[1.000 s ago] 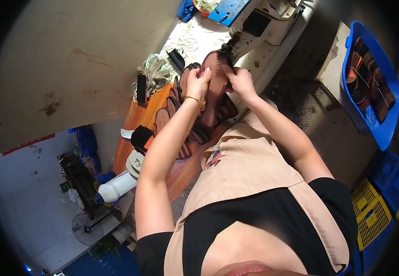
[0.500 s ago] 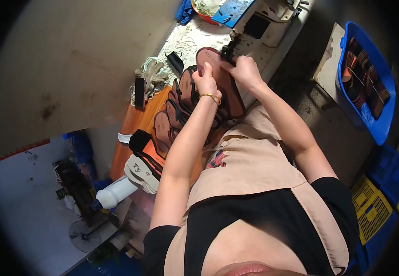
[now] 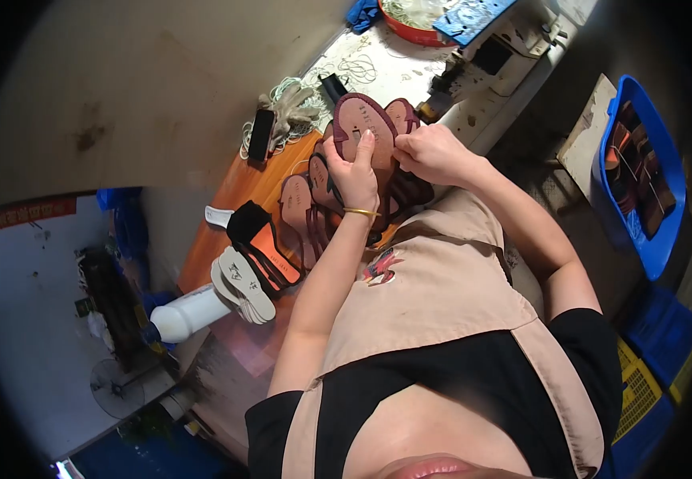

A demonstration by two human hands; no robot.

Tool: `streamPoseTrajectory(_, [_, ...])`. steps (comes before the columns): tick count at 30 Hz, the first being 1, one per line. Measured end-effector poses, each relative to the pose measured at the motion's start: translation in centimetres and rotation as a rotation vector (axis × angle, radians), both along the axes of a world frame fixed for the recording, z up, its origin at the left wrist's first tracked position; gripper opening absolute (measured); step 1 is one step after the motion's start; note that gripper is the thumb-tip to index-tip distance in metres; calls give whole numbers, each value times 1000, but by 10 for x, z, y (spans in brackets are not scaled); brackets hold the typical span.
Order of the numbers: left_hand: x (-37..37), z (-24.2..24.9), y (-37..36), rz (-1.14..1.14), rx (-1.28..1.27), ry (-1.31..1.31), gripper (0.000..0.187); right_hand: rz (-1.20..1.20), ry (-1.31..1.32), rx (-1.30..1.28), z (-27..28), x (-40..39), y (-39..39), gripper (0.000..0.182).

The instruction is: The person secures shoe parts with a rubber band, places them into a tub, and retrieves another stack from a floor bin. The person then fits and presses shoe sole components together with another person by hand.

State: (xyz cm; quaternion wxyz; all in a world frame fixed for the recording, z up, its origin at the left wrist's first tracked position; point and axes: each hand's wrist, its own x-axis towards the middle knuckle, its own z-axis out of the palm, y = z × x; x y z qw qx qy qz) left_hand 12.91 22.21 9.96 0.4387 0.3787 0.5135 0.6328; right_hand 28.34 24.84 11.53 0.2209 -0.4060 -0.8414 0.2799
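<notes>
My left hand (image 3: 354,172) is closed on a maroon-edged shoe piece (image 3: 366,116) with a pinkish face and printed marks, the thumb lying on its face. At the piece's right edge is my right hand (image 3: 435,153), its fingers curled together; what they pinch, if anything, is too small to make out. Several similar dark shoe pieces (image 3: 296,199) lie in a row under and beside my hands on the wooden table. Nearer the table's left end are an orange and black piece (image 3: 275,259) and a stack of white soles (image 3: 242,286).
A phone (image 3: 260,136) and a glove (image 3: 288,112) lie by tangled string. Beyond are a red basin (image 3: 418,33) and a machine (image 3: 513,40). A white bottle (image 3: 190,315) is at the left. The blue basket (image 3: 641,231) at the right holds bundled pieces.
The view has shifted, so the table and basket appear lower. The held piece now shows its printed face more squarely, and my right hand has moved down to its side edge.
</notes>
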Motion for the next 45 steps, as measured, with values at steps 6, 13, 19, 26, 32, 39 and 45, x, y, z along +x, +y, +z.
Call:
streamPoseTrajectory(6, [-6, 11, -19, 64, -117, -93, 36, 251, -132, -15, 11, -31, -13, 21])
streamPoseTrajectory(13, [-46, 11, -20, 116, -218, -324, 55, 270, 321, -79, 18, -61, -48, 21])
streamPoseTrajectory(19, [-76, 24, -41, 21, -202, -435, 39, -243, 835, -739, -9, -62, -29, 24])
streamPoseTrajectory(26, [-79, 14, -51, 54, -194, -403, 46, -140, 408, -672, -9, -90, -34, 28])
streamPoseTrajectory(32, [-113, -58, -53, 180, -209, 820, 68, -257, 370, -605, -32, -80, -37, 24])
streamPoseTrajectory(39, [-215, -146, -79, 598, -852, 961, 66, -229, 322, -571, -55, -58, -34, 23])
streamPoseTrajectory(45, [-222, -152, -88, 530, -606, 1040, 60, 17, 212, -574, -29, -88, -48, 20])
